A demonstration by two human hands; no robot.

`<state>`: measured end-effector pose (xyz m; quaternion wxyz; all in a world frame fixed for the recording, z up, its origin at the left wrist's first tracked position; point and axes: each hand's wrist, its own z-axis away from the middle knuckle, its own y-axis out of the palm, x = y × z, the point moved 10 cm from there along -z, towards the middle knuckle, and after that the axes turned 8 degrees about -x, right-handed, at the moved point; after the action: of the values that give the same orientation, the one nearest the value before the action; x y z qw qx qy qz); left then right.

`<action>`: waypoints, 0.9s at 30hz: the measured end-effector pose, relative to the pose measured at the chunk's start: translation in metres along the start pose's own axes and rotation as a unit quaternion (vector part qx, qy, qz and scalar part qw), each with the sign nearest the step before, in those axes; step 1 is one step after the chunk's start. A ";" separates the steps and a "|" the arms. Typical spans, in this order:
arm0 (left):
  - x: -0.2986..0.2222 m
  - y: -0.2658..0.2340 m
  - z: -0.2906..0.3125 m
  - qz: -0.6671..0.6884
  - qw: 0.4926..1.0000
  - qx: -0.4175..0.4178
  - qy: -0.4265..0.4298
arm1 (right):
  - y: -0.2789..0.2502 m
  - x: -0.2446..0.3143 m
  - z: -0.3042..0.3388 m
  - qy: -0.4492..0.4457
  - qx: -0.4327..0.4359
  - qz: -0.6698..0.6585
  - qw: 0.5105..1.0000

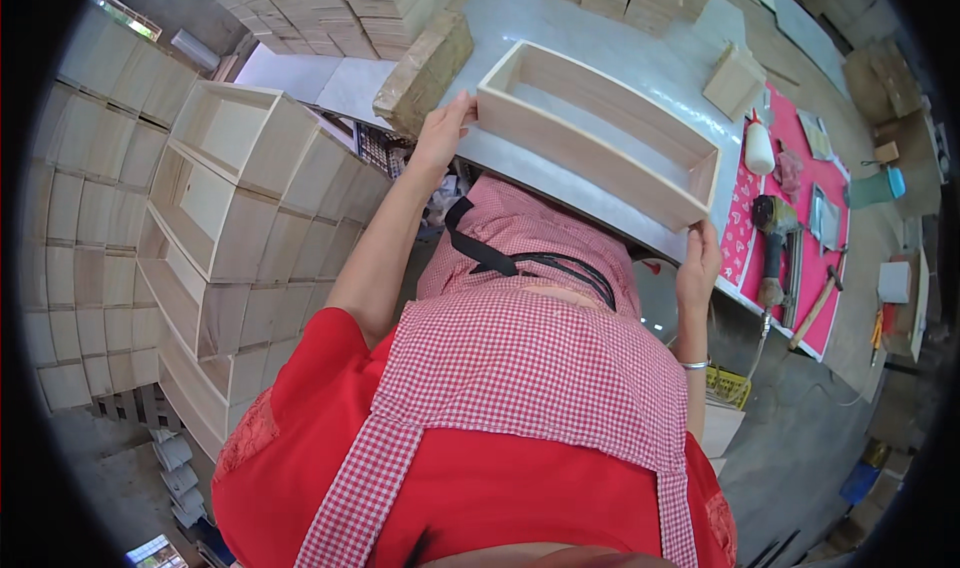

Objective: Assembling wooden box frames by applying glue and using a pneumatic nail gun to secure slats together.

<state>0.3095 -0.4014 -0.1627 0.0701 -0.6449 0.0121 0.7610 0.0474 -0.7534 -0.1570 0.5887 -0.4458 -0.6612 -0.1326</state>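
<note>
A long, narrow wooden box frame (590, 152) of pale bare wood lies at the front edge of the worktable (645, 73). Its inside shows a bluish-white surface like the table top, so it seems to have no bottom. My left hand (441, 136) grips its left end, fingertips against the short end wall. At the near right corner, my right hand (698, 266) holds the frame with bent fingers, partly hidden by the wood. A thick wooden block (425, 73) stands on the table just beyond my left hand.
Stacked wooden boxes (262, 208) rise at my left. Wood pieces (340, 8) are piled at the back. On the right, a pink cloth (815, 313) bears a white glue bottle (759, 146), an air nailer (773, 253) with a hose and a hammer (815, 308). A small wood block (735, 81) stands nearby.
</note>
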 end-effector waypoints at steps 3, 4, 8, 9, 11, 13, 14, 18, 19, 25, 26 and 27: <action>-0.050 0.003 -0.006 0.025 0.995 0.003 0.091 | -0.021 0.040 -0.025 -0.072 -0.015 0.007 0.997; -0.065 0.002 -0.008 0.036 0.990 0.003 0.134 | -0.027 0.054 -0.037 -0.069 -0.021 -0.016 0.997; -0.079 0.034 -0.034 0.077 0.988 0.101 0.084 | -0.025 0.034 -0.092 0.027 0.025 -0.074 0.997; -0.070 0.040 -0.036 0.043 0.993 0.095 0.046 | -0.025 0.031 -0.099 0.025 0.025 -0.073 0.997; -0.052 0.050 -0.042 -0.024 0.996 0.084 -0.028 | -0.017 0.013 -0.108 0.057 0.042 -0.060 0.996; -0.044 0.050 -0.048 -0.021 0.995 0.087 -0.034 | -0.011 0.004 -0.112 0.077 0.049 -0.052 0.994; -0.039 0.050 -0.050 -0.018 0.995 0.088 -0.041 | -0.008 0.002 -0.115 0.077 0.050 -0.055 0.994; -0.032 0.053 -0.049 -0.023 0.994 0.089 -0.057 | -0.002 0.000 -0.118 0.086 0.063 -0.050 0.993; -0.030 0.053 -0.047 -0.027 0.994 0.089 -0.060 | -0.001 -0.002 -0.116 0.093 0.073 -0.042 0.992; -0.011 0.042 -0.042 0.038 0.988 0.129 -0.076 | -0.002 -0.011 -0.108 0.120 0.081 -0.049 0.988; -0.013 0.040 -0.029 0.032 0.989 0.130 -0.069 | -0.008 -0.016 -0.099 0.129 0.070 -0.043 0.988; -0.014 0.035 -0.019 0.026 0.989 0.129 -0.060 | -0.013 -0.019 -0.088 0.136 0.060 -0.037 0.988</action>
<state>0.3260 -0.4390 -0.1542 0.1330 -0.5827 0.1227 0.7923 0.0944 -0.8306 -0.1456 0.6935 -0.3627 -0.5978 -0.1734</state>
